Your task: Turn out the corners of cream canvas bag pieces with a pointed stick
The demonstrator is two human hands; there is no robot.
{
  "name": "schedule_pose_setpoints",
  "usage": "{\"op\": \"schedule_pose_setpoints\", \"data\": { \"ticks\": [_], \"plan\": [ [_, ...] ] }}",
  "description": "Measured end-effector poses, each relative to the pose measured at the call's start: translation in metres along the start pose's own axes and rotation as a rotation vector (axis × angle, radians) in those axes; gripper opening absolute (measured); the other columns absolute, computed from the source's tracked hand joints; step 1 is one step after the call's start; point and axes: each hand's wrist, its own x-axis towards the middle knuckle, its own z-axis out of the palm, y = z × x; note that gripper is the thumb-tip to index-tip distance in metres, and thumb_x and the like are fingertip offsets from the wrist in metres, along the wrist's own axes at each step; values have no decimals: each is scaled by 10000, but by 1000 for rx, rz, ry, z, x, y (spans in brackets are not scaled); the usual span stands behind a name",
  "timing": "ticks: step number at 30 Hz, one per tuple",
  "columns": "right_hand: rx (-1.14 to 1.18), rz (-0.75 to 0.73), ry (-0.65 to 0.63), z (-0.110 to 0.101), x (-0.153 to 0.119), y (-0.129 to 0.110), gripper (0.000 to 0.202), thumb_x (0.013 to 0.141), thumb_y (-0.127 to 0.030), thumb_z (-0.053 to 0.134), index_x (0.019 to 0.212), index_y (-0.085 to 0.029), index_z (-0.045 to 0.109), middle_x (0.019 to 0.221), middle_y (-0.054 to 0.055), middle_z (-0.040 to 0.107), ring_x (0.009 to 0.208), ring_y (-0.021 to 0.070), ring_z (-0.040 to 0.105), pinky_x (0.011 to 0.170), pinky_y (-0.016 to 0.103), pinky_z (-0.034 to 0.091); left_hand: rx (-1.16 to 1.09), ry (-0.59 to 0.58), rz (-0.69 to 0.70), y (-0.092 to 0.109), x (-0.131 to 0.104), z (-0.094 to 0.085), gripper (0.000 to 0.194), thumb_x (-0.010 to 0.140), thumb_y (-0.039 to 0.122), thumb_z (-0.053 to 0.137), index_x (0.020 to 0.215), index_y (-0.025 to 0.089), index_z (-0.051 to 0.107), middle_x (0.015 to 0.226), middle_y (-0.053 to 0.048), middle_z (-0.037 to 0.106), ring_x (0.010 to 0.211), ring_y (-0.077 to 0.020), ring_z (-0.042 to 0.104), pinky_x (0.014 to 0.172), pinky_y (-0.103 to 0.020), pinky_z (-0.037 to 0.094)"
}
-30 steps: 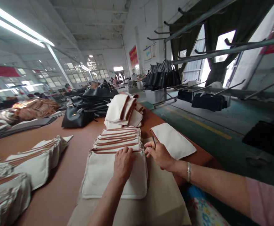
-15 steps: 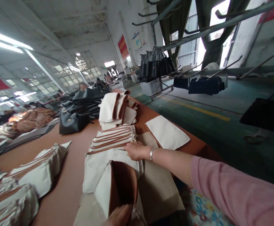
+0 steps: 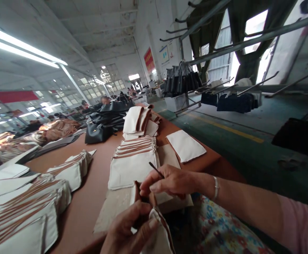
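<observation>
Close to me at the bottom, a white fabric pouch [image 3: 160,235] with brown lining is held by my left hand [image 3: 130,225], its thumb and fingers closed on the edge near the mouth. My right hand [image 3: 171,181] is over the same opening, fingertips at the brown lining. A thin dark stick [image 3: 156,169] pokes out above its closed fingers; the stick's other end is hidden. Just beyond my hands lies an overlapping row of similar white pouches [image 3: 133,169] with brown edges, on a beige sheet [image 3: 109,211].
A single white piece [image 3: 186,145] lies at the right on the brown tabletop [image 3: 98,173]. Folded white-and-brown pieces [image 3: 134,120] and black bags [image 3: 98,132] stand farther back. More pouch rows [image 3: 50,194] occupy the left. A metal rack [image 3: 222,47] stands right, beyond the table.
My right hand has drawn back from the pouch row to the held pouch's mouth, and the dark stick now shows plainly in it. My left hand has come further into view. The view has shifted.
</observation>
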Motion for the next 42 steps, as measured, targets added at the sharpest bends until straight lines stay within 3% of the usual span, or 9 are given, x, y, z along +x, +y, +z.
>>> {"op": "schedule_pose_setpoints", "data": {
  "ticks": [3, 6, 11, 17, 20, 26, 32, 36, 42],
  "plan": [
    [94, -147, 1, 17, -43, -7, 403, 822, -239, 596, 1216, -161, 622, 1069, 54, 654, 659, 69, 566, 602, 173, 452, -37, -73, 33, 8, -4, 11, 268, 797, 424, 698, 793, 156, 684, 793, -39, 640, 775, -195, 550, 710, -254, 452],
    [27, -298, 86, 31, -65, -9, 395, 762, -171, 653, 1149, -97, 629, 1052, 85, 638, 929, 150, 587, 841, 249, 460, -40, -140, 33, 13, -14, 22, 294, 830, 439, 656, 778, 150, 667, 779, -25, 605, 756, -175, 512, 679, -239, 421],
    [45, -284, 121, 50, -79, -9, 256, 794, -273, 683, 966, -101, 604, 842, 39, 610, 717, 111, 547, 681, 229, 458, -53, -114, 1, 17, -39, 33, 344, 832, 477, 635, 772, 143, 688, 749, -26, 599, 726, -167, 499, 649, -235, 396],
    [-294, -432, 271, 67, -88, -13, 89, 857, -190, 570, 817, -117, 603, 761, 20, 577, 692, 111, 528, 655, 222, 414, -291, -63, -56, 7, -53, 41, 253, 783, 392, 717, 786, 140, 694, 710, -22, 627, 643, -127, 501, 601, -211, 389],
    [-325, -350, 302, 68, -92, -18, 68, 854, -164, 541, 804, -125, 566, 733, -2, 533, 655, 95, 472, 619, 210, 383, -412, -82, -95, 4, -52, 47, 265, 748, 392, 758, 787, 137, 698, 688, -23, 638, 598, -113, 514, 565, -202, 388],
    [85, -98, 169, 60, -96, -19, 179, 883, -288, 568, 809, -129, 532, 620, -56, 420, 518, 49, 326, 451, 155, 270, -498, -71, -170, 4, -48, 54, 239, 721, 348, 798, 764, 132, 705, 623, -27, 663, 517, -101, 537, 519, -195, 374],
    [181, 82, 173, 56, -104, -20, 247, 851, -384, 606, 840, -152, 520, 585, -77, 420, 395, 37, 359, 366, 154, 279, -551, -30, -217, 2, -43, 60, 223, 693, 321, 801, 694, 129, 687, 555, -9, 624, 479, -86, 505, 490, -183, 343],
    [170, 89, 183, 55, -103, -22, 287, 859, -426, 579, 781, -159, 508, 545, -79, 421, 380, 41, 350, 358, 159, 266, -416, -12, -204, -6, -35, 62, 281, 723, 388, 758, 671, 138, 641, 519, 27, 546, 454, -70, 427, 460, -180, 288],
    [42, 59, 252, 56, -95, -12, 239, 669, -282, 746, 759, -113, 604, 637, -33, 565, 561, 60, 446, 486, 153, 341, -210, 12, -192, -16, -21, 62, 340, 686, 466, 726, 670, 144, 618, 560, 26, 534, 490, -86, 423, 465, -184, 288]
  ]
}}
